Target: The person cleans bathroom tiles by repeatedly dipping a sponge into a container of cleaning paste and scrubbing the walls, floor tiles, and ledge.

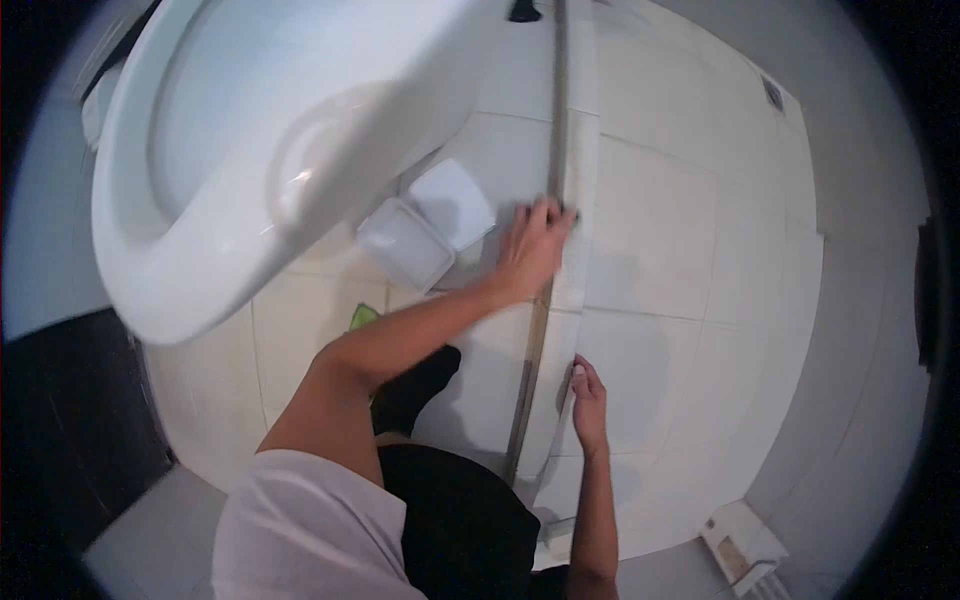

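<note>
My left hand (pixel 535 250) reaches across to a long, narrow strip (pixel 558 110) that divides the tiled floor. Its fingers are curled at the strip around something small and dark, too blurred to name. Closer to my body, my right hand (pixel 590 400) is beside the pale sill (pixel 572 265), on the far side of the strip. Its thumb and fingers are drawn together near the sill's edge; whatever lies between them is hidden. A small white bin (pixel 405 245) stands left of my left hand, with a white lid-like panel (pixel 455 205) beside it.
A large white washbasin (pixel 190 285) overhangs the upper left. Below it are my dark-covered foot (pixel 420 385) and a green item (pixel 363 316). A floor drain (pixel 772 95) lies at the far right. A white box-like fixture (pixel 742 545) is at lower right.
</note>
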